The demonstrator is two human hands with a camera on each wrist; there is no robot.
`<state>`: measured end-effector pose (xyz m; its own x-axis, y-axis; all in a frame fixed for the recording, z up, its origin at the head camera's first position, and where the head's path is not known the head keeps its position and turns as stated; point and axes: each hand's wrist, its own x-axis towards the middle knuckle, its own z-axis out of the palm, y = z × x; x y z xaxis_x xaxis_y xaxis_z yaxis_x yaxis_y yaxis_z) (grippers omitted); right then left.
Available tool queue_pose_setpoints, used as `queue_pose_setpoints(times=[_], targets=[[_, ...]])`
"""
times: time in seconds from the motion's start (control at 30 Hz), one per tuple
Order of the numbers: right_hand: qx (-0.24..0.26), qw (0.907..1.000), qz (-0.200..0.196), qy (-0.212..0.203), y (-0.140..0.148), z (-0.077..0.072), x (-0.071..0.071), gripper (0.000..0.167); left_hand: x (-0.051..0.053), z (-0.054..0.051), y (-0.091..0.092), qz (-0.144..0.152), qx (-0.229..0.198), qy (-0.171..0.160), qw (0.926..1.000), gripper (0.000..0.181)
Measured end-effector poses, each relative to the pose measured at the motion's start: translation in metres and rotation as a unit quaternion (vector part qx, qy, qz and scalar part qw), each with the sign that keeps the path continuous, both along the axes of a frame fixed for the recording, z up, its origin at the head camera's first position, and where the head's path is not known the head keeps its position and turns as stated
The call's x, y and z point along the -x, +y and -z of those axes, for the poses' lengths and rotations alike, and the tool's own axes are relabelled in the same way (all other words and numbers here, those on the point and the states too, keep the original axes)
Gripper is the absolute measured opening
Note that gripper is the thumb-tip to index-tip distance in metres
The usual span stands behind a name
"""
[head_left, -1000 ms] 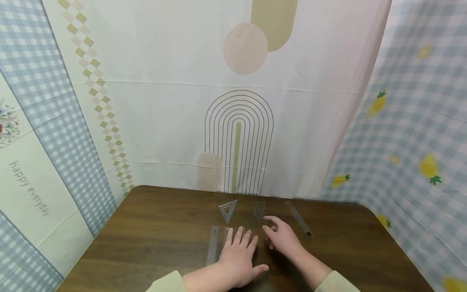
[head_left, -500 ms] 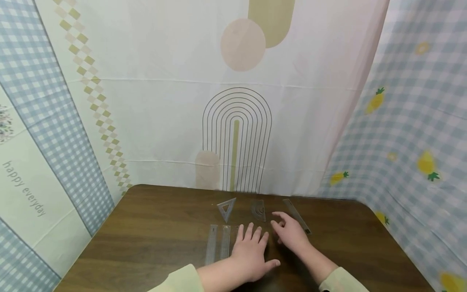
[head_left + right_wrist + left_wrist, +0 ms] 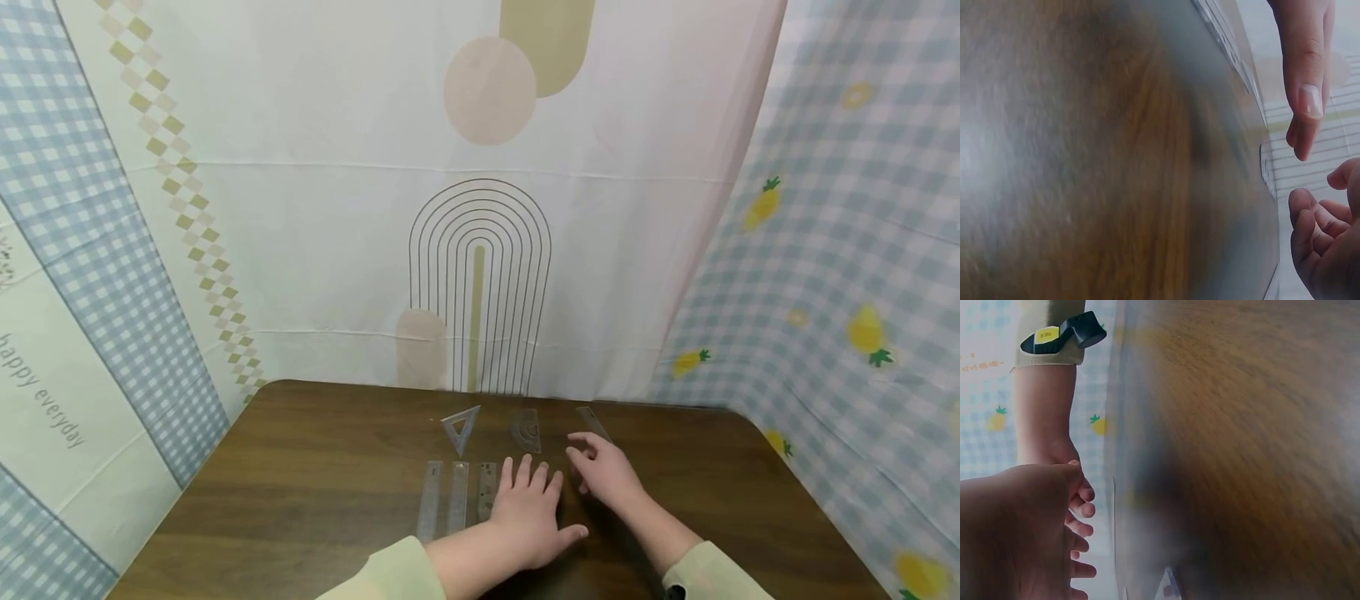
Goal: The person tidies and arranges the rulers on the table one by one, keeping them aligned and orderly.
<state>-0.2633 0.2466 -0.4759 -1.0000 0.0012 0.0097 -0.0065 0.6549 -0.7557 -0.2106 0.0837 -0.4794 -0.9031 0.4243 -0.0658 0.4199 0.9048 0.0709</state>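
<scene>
My left hand (image 3: 527,517) lies palm down with fingers spread, just right of a clear ruler with cut-out holes (image 3: 487,483); its fingertips are close to that edge. Two more clear rulers lie to the left, a leftmost one (image 3: 429,500) and a middle one (image 3: 458,496). My right hand (image 3: 606,475) hovers or rests at the right, fingers loosely curled. In the right wrist view the right hand (image 3: 1329,237) has nothing between its fingers. Behind it a slanted ruler (image 3: 592,422) is partly hidden. A protractor (image 3: 527,429) and a set square (image 3: 468,428) lie farther back.
The brown wooden table (image 3: 300,467) ends at a back edge against a patterned cloth (image 3: 330,267). A blue checked cloth (image 3: 825,275) hangs along the right side, another (image 3: 112,208) at the left.
The left hand has slid right, uncovering the middle ruler and most of the one with holes. The right hand has shifted right, away from the protractor, and now covers most of the slanted ruler.
</scene>
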Motion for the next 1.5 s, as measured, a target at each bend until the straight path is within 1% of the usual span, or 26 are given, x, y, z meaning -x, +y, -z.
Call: queue_pose_setpoints(times=[0.3,0.5,0.67,0.83,0.9,1.0,1.1,1.17,1.27,1.4,1.5], targets=[[0.007,1.0,-0.001,-0.001,0.011,0.003,0.006,0.038,0.004,0.002,0.013,-0.014,0.0,-0.003,0.9999,0.086],[0.004,0.9999,-0.002,0.011,0.021,0.004,0.014,0.037,0.012,0.003,0.029,-0.023,-0.017,-0.019,0.9994,0.085],[-0.003,0.9998,-0.011,0.016,0.031,0.005,0.021,0.037,0.016,0.002,0.042,-0.032,-0.018,-0.026,0.999,0.085],[-0.017,0.9993,-0.029,0.018,0.04,0.005,0.029,0.037,0.023,0.006,0.053,-0.044,-0.021,-0.037,0.9981,0.085],[-0.028,0.9989,-0.033,0.019,0.045,0.005,0.034,0.036,0.026,0.01,0.057,-0.05,-0.021,-0.038,0.9978,0.085],[-0.046,0.998,-0.037,0.022,0.053,0.004,0.039,0.034,0.029,0.012,0.063,-0.059,-0.016,-0.04,0.9973,0.084],[-0.076,0.9961,-0.037,0.027,0.06,0.006,0.047,0.033,0.034,0.015,0.068,-0.065,-0.008,-0.048,0.9967,0.084],[-0.098,0.9938,-0.04,0.034,0.064,0.007,0.052,0.033,0.037,0.017,0.071,-0.066,-0.003,-0.057,0.9962,0.083],[-0.133,0.9884,-0.048,0.055,0.068,0.008,0.059,0.032,0.042,0.02,0.077,-0.065,0.007,-0.063,0.9958,0.083],[-0.162,0.9823,-0.061,0.071,0.07,0.009,0.067,0.031,0.047,0.024,0.086,-0.066,0.022,-0.057,0.996,0.084],[-0.179,0.9796,-0.064,0.067,0.072,0.011,0.072,0.033,0.05,0.028,0.091,-0.067,0.034,-0.05,0.9959,0.085]])
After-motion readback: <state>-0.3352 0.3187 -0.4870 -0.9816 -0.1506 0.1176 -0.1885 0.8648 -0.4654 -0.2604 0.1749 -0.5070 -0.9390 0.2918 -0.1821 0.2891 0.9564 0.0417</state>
